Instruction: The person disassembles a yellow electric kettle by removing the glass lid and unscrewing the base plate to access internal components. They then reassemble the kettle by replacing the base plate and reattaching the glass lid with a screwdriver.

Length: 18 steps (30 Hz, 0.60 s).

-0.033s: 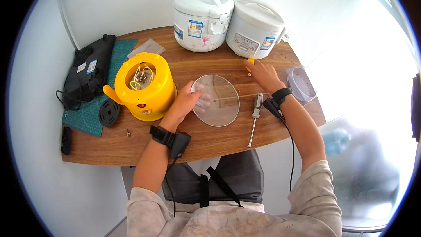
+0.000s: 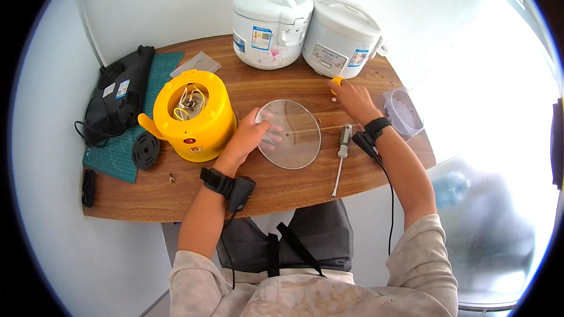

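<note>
We identify two white rice cookers [image 2: 272, 29] at the rear, both lids shut, so we cannot tell their contents. The yellow housing [image 2: 202, 123], upright at left, is open at the top and contains white and yellow wires [image 2: 191, 104]. The clear plastic container [image 2: 404, 111] stands at the right edge; we cannot tell its contents.

White walls [image 2: 176, 0] enclose the brown wooden table [image 2: 270, 191]. On its left side, a black appliance [image 2: 120, 97] lies on a green mat [image 2: 120, 158]. The round clear lid [image 2: 294, 135] is between the yellow housing and a screwdriver [image 2: 342, 152]; the left hand's [image 2: 249, 135] grip holds its left edge, thumb above and fingers beneath. We cannot tell whether the lid touches the table. The right hand's [image 2: 355, 100] grip is narrow, fingertips on a small yellow part [image 2: 336, 82] before the right cooker.

Compared with the earlier frame, both hands and the lid match in position.
</note>
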Each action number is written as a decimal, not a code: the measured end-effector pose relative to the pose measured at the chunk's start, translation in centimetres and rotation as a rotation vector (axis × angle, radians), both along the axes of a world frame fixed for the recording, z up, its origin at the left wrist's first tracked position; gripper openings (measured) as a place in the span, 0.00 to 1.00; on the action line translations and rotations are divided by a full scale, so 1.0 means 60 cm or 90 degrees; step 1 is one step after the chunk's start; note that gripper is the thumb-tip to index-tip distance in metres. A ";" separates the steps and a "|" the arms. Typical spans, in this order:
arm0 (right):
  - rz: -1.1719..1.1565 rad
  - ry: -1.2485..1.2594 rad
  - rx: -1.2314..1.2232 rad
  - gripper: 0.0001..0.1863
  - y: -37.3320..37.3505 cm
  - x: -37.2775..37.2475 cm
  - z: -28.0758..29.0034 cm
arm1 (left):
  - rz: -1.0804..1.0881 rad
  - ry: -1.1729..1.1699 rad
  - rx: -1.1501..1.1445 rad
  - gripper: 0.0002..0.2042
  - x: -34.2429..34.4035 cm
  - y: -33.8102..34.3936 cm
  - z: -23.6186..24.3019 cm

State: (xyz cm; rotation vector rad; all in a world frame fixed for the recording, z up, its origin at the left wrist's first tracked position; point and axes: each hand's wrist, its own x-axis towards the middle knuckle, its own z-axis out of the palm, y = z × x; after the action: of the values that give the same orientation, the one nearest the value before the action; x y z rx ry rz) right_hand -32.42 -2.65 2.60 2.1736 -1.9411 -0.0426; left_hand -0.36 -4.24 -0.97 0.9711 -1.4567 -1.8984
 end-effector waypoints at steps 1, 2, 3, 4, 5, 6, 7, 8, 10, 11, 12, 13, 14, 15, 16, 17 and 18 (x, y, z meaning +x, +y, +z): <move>0.023 -0.001 -0.017 0.23 0.001 -0.004 -0.002 | 0.000 -0.003 0.000 0.14 0.000 0.000 0.000; 0.045 -0.001 -0.035 0.21 0.001 -0.008 -0.007 | 0.000 -0.007 0.001 0.14 -0.001 0.000 0.001; 0.070 -0.003 -0.052 0.20 0.001 -0.005 -0.007 | 0.002 -0.011 0.002 0.14 0.001 0.000 0.001; 0.067 -0.011 -0.032 0.17 0.002 -0.004 -0.007 | 0.001 -0.009 0.000 0.14 0.002 -0.001 -0.001; 0.063 -0.019 -0.013 0.15 0.002 -0.003 -0.007 | 0.000 -0.006 -0.002 0.14 0.002 -0.002 -0.002; 0.059 -0.028 0.007 0.13 0.003 -0.001 -0.008 | -0.002 -0.005 -0.003 0.14 0.002 -0.003 -0.003; 0.070 -0.045 0.008 0.11 0.001 -0.005 -0.011 | -0.002 -0.007 -0.002 0.14 0.002 -0.002 -0.003; 0.081 -0.061 0.009 0.09 -0.003 -0.009 -0.015 | -0.001 -0.008 -0.001 0.14 0.002 -0.002 -0.003; 0.072 -0.081 0.009 0.07 -0.008 -0.014 -0.021 | -0.002 -0.012 -0.004 0.14 0.003 -0.001 -0.001; 0.052 -0.083 0.008 0.07 -0.011 -0.016 -0.024 | -0.003 -0.013 -0.007 0.14 0.002 -0.001 0.000; 0.035 -0.087 0.009 0.07 -0.013 -0.011 -0.025 | -0.001 -0.016 -0.010 0.14 0.003 0.000 0.001; 0.023 -0.094 0.020 0.07 -0.015 -0.008 -0.025 | -0.001 -0.014 -0.010 0.14 0.004 0.002 0.003; 0.011 -0.101 0.032 0.07 -0.016 -0.007 -0.025 | -0.002 -0.013 -0.010 0.14 0.005 0.004 0.006; -0.001 -0.107 0.043 0.08 -0.017 -0.005 -0.022 | -0.002 -0.010 -0.012 0.14 0.005 0.005 0.007; -0.005 -0.125 0.038 0.08 -0.018 -0.003 -0.020 | -0.003 -0.011 -0.015 0.14 0.007 0.004 0.006; -0.009 -0.143 0.034 0.08 -0.020 -0.001 -0.019 | -0.005 -0.012 -0.018 0.14 0.009 0.003 0.004; -0.016 -0.159 0.031 0.09 -0.020 -0.004 -0.020 | -0.009 -0.011 -0.020 0.14 0.008 0.003 0.003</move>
State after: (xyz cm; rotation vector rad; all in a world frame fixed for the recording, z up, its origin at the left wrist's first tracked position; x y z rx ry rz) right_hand -32.67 -3.83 1.41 2.2800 -2.1185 0.1887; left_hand 0.10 -4.07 -0.76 0.9676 -1.5028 -1.8761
